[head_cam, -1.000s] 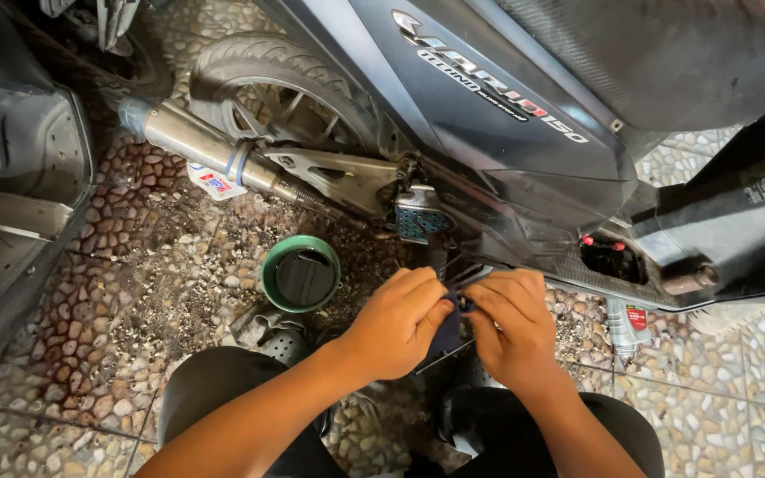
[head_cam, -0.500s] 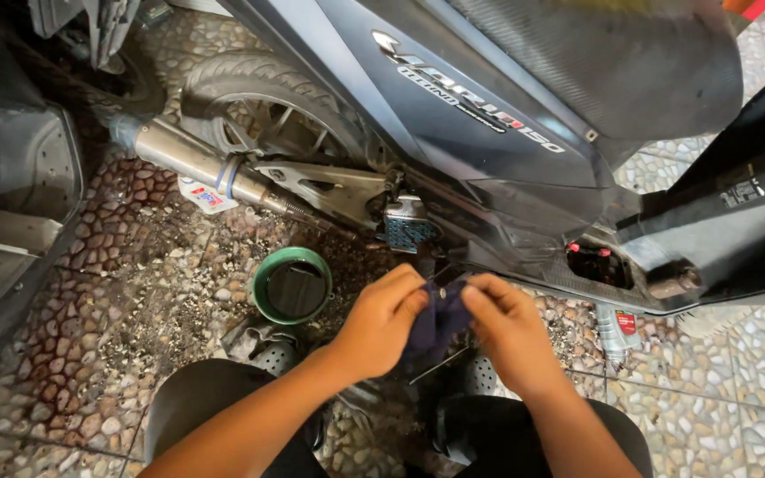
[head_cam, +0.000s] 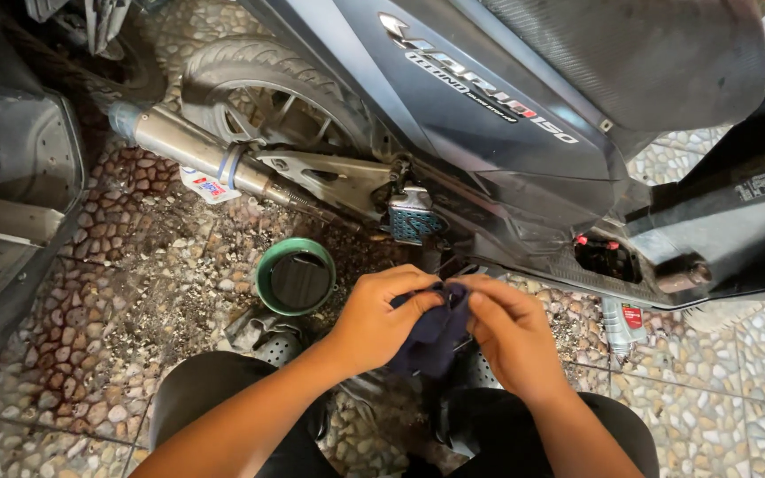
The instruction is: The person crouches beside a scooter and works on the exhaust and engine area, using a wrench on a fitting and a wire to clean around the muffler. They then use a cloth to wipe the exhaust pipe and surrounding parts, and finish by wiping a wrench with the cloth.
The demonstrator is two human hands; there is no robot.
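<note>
Both my hands meet over a dark blue rag [head_cam: 431,341] held just above my knees. My left hand [head_cam: 374,319] grips its left side, fingers curled over the cloth. My right hand [head_cam: 511,336] pinches the right side of the same rag between thumb and fingers. Whatever the cloth wraps is hidden. A grey scooter [head_cam: 506,115] stands right in front of me, with its footpeg [head_cam: 413,215] just beyond my hands.
A green bowl of dark oil [head_cam: 296,277] sits on the pebbled floor left of my hands. The exhaust pipe [head_cam: 197,150] and rear wheel [head_cam: 267,88] lie beyond. A small bottle [head_cam: 622,323] stands at right. Another vehicle's body [head_cam: 2,177] borders the left.
My hands have drawn back from under the scooter toward my knees, and the dark rag is now bunched between them. The view has shifted slightly.
</note>
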